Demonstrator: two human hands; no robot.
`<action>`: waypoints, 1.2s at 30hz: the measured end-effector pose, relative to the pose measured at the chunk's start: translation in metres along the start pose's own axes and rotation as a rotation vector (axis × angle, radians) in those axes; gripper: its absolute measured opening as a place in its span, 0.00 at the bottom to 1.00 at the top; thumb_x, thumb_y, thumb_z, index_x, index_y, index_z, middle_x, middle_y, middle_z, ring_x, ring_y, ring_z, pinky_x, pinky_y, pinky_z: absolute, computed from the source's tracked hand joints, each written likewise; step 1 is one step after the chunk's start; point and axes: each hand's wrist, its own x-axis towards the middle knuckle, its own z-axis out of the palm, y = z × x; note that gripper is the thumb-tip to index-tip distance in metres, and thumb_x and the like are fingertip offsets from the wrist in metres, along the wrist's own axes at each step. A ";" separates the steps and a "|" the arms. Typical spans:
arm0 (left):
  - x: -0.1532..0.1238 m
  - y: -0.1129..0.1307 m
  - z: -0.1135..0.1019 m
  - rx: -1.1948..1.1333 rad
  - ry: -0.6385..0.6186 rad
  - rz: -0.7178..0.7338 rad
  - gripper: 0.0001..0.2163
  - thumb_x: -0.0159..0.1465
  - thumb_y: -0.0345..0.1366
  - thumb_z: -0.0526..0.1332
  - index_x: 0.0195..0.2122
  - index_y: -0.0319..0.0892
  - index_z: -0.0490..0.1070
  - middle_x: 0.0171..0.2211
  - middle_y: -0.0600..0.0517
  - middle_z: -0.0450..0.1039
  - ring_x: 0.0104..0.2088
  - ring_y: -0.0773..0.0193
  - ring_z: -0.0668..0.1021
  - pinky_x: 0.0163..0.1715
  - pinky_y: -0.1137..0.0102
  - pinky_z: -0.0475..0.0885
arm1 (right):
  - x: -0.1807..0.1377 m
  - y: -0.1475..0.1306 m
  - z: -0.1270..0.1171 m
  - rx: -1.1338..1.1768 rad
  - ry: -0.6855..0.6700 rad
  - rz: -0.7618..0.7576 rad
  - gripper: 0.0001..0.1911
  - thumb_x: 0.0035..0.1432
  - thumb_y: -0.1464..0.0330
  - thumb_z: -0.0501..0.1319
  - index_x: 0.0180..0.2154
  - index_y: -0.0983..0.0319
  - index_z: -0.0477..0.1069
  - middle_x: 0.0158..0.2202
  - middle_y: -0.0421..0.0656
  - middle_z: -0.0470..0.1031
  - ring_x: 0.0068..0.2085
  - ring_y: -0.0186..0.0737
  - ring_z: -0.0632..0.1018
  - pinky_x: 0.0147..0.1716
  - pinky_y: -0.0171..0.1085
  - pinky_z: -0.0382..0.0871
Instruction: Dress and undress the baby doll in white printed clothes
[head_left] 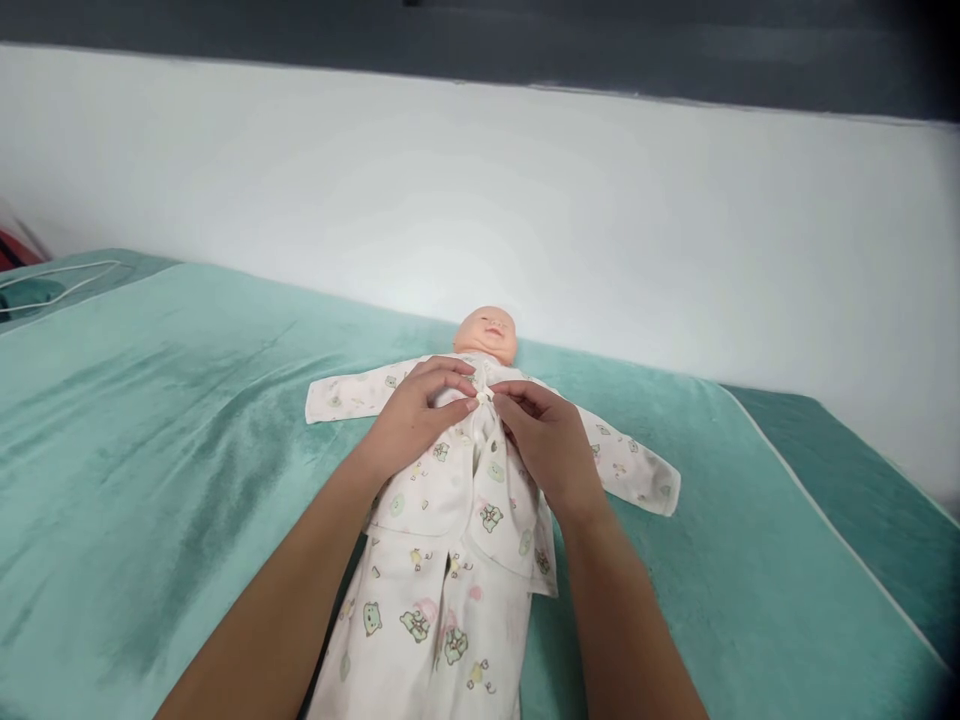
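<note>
A baby doll (487, 333) lies on its back on a teal blanket (165, 430), head away from me, dressed in a white printed jacket (450, 490) and matching trousers (427, 630). Both sleeves are spread out to the sides. My left hand (416, 415) rests on the doll's chest, fingers pinched on the left front edge of the jacket near the collar. My right hand (547, 440) pinches the right front edge at the same spot, and the fingertips of both hands meet at a small fastening below the chin.
The blanket covers a bed that runs along a white wall (600, 220). A darker teal strip (855, 490) edges the bed at the right. At the far left lie a white cord (60, 280) and something red (15, 250).
</note>
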 end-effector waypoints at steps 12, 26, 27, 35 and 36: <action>0.003 0.005 0.004 0.046 0.040 -0.002 0.03 0.63 0.36 0.62 0.35 0.47 0.76 0.52 0.52 0.73 0.56 0.58 0.71 0.59 0.59 0.62 | -0.001 -0.001 0.000 -0.022 -0.016 -0.017 0.10 0.57 0.62 0.63 0.38 0.57 0.79 0.24 0.36 0.70 0.24 0.31 0.66 0.23 0.32 0.57; 0.003 0.004 0.003 -0.077 -0.022 -0.047 0.07 0.64 0.39 0.61 0.31 0.45 0.73 0.55 0.51 0.70 0.57 0.57 0.71 0.59 0.61 0.62 | -0.001 0.006 0.006 0.077 0.013 -0.067 0.11 0.57 0.61 0.63 0.39 0.57 0.79 0.30 0.39 0.75 0.30 0.35 0.70 0.30 0.35 0.63; 0.003 0.005 0.003 -0.070 -0.013 -0.043 0.06 0.65 0.39 0.61 0.31 0.45 0.73 0.55 0.51 0.70 0.57 0.58 0.71 0.59 0.61 0.62 | -0.001 0.006 0.006 0.084 0.008 -0.062 0.11 0.57 0.61 0.63 0.40 0.57 0.78 0.30 0.38 0.75 0.29 0.34 0.70 0.30 0.34 0.63; 0.003 0.005 0.005 -0.033 0.014 0.000 0.05 0.65 0.37 0.60 0.34 0.45 0.73 0.53 0.50 0.72 0.57 0.58 0.71 0.61 0.60 0.61 | -0.002 0.004 0.004 0.124 0.000 -0.030 0.09 0.56 0.62 0.64 0.38 0.58 0.76 0.29 0.37 0.72 0.27 0.32 0.67 0.25 0.32 0.60; 0.003 0.005 0.005 -0.032 0.014 0.002 0.05 0.65 0.37 0.60 0.34 0.45 0.73 0.53 0.50 0.72 0.57 0.58 0.71 0.61 0.60 0.61 | -0.002 0.003 0.003 0.128 -0.004 -0.022 0.09 0.56 0.62 0.64 0.39 0.57 0.76 0.28 0.37 0.71 0.26 0.32 0.66 0.25 0.32 0.60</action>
